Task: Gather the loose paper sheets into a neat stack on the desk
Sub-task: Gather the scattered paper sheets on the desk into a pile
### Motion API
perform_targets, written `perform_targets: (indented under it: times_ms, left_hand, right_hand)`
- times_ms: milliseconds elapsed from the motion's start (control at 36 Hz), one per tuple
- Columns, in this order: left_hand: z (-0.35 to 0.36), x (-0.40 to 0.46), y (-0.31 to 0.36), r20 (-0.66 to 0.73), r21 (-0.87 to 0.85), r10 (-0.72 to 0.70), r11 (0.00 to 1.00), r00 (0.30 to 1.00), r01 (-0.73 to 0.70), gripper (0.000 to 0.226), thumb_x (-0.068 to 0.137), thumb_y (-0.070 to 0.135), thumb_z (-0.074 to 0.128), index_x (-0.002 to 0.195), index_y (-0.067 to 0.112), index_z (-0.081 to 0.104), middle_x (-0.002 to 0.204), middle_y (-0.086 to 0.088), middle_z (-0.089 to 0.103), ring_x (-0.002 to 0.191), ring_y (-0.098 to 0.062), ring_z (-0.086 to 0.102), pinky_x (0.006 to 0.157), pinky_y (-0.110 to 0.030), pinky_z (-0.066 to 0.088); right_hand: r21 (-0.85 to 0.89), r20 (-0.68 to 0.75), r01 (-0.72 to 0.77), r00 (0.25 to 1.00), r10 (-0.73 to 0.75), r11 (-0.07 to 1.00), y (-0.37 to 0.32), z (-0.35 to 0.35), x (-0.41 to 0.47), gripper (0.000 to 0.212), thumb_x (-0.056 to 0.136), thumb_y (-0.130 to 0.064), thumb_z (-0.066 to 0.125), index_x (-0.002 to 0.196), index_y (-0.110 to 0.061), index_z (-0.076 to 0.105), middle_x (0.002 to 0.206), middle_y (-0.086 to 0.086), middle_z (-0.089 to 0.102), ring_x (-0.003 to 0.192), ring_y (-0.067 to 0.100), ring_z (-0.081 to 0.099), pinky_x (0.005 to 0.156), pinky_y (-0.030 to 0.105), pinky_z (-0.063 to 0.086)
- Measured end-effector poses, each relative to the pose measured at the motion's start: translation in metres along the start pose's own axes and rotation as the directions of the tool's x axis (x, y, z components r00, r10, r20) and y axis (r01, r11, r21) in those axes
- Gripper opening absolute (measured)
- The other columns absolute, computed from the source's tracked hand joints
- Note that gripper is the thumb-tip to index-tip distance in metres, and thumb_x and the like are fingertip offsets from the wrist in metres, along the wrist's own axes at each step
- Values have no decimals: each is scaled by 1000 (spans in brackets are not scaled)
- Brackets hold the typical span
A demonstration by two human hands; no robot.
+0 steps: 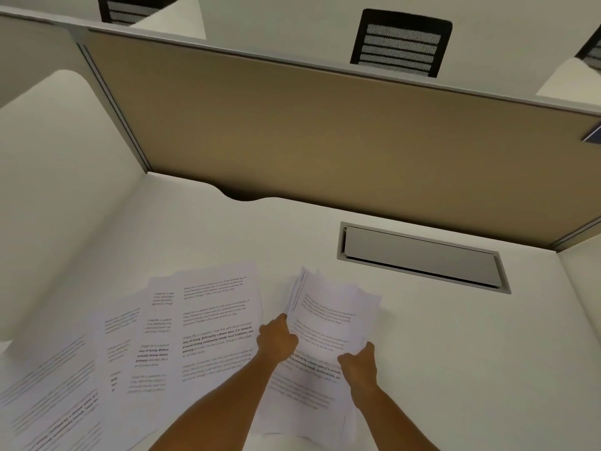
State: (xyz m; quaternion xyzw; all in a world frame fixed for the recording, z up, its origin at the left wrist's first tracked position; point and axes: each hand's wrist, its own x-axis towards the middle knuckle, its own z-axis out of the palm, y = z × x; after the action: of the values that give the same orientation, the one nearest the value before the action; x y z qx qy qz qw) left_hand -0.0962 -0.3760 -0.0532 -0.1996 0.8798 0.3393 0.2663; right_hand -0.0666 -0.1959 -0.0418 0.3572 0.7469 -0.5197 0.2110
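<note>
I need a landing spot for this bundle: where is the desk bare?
Bare white desk lies right of the right hand, below the grey cable hatch. Left of the left hand, loose printed sheets crowd the surface.

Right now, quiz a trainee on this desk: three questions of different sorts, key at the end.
1. True or false: both hands grip the bundle.
2. The loose sheets lie to which side of the bundle? A) left B) right C) beyond it
3. Fill in: the closed grey flap is set into the ____.

Key: 1 true: the left hand holds the bundle's left edge, the right hand its right edge. 2 A. 3 desk.
</note>
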Motion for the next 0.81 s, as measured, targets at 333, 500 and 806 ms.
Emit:
perform_targets:
  times_ms: [333, 500, 806]
  left_hand:
    - [-23, -55, -9, -192, -459, 63, 876, 979, -147, 74, 85, -6, 59, 144, 19, 22, 118, -12, 64, 77, -19, 65, 56, -25, 59]
    - [-41, -87, -23, -213, -662, -43, 741, 976, -112, 66, 79, -1, 75, 137, 8, 45, 124, -14, 64, 104, -29, 67, 81, -33, 57]
    - [-47, -165, -42, -242, -755, -124, 647, 962, -107, 45, 81, 1, 71, 124, 5, 58, 118, -14, 68, 104, -31, 67, 93, -50, 56]
  right_hand:
    - [274, 76, -28, 997, 7, 961, -7, -8, -32, 85, 82, 9, 77, 152, -1, 30, 138, 23, 57, 111, 32, 59, 101, 41, 47]
    - [369, 80, 18, 996, -51, 929, -8, -15, -50, 110, 78, 10, 81, 159, -19, 12, 157, 23, 37, 137, 38, 46, 117, 56, 37]
    - [208, 351, 65, 927, -136, 976, -13, -32, -89, 36, 82, 12, 76, 116, 2, 68, 93, 15, 74, 81, 32, 72, 56, 31, 61]
